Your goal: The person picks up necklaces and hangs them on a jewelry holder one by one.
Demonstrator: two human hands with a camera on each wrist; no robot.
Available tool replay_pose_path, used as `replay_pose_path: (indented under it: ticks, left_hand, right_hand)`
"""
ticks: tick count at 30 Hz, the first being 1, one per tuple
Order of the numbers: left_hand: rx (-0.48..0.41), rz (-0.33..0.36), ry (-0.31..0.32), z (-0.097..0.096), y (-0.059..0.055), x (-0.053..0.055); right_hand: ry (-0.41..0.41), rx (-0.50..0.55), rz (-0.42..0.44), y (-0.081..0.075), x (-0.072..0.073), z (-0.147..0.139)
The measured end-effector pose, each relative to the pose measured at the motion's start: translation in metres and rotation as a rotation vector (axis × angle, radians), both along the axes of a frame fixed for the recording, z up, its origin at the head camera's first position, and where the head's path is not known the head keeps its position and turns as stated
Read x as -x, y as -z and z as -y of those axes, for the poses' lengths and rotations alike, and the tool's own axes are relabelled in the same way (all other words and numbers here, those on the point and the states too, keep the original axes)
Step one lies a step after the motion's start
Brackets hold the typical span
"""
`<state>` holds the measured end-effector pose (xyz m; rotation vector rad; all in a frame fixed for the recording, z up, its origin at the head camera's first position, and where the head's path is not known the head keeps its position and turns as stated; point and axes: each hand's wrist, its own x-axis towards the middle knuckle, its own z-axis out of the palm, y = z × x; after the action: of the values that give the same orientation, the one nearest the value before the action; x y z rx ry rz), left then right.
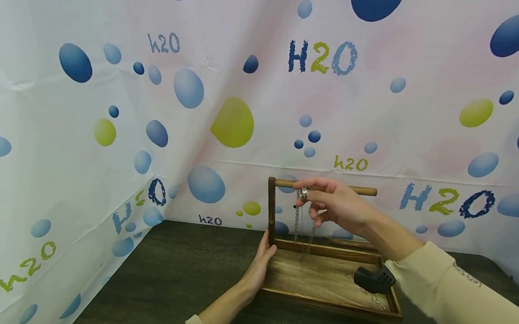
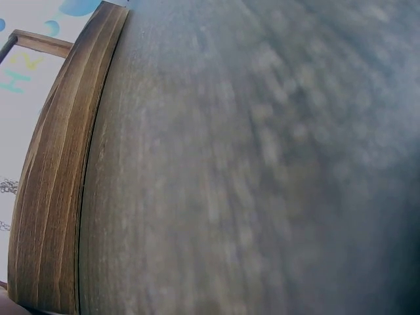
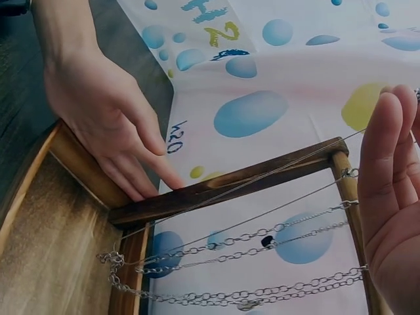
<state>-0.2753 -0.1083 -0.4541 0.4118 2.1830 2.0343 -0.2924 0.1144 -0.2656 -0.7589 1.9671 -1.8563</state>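
My right hand [image 1: 334, 204] is raised at the wooden rod [image 1: 366, 191] of a jewelry stand, pinching a thin silver necklace with a shiny silver piece [image 1: 303, 193] at the fingertips. Several silver chains [image 3: 256, 295] hang beside it from the rod, stretching toward the tray in the right wrist view. At the stand's left side, my left hand [image 1: 257, 266] rests with extended fingers against the tray's wall and the foot of the upright post [image 1: 271, 207]. In the right wrist view, that left hand [image 3: 108, 111] lies along the wall, its fingertips touching the post.
The wooden tray [image 1: 278, 293] forms the stand's base, and a loose silver chain [image 1: 378, 302] lies at its right end. A black device [image 1: 372, 279] sits on the right wrist. Dark tabletop [image 1: 200, 262] surrounds the stand; a printed curtain [image 1: 241, 171] hangs behind.
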Motion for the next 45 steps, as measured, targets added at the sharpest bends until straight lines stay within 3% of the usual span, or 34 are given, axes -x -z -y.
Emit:
replay_pose_path:
  ticks: [19, 37, 45]
  left_hand:
    - [0.001, 0.006, 0.004, 0.0, -0.001, -0.001]
    - [0.012, -0.002, -0.002, 0.0, -0.002, -0.001]
    - [0.013, -0.004, 0.002, 0.0, -0.001, -0.001]
  right_hand:
    - [0.056, 0.008, -0.045, -0.029, 0.005, -0.004]
    - [0.033, 0.018, -0.115, -0.048, 0.009, -0.013]
    - [0.059, -0.005, -0.112, -0.057, 0.008, -0.018]
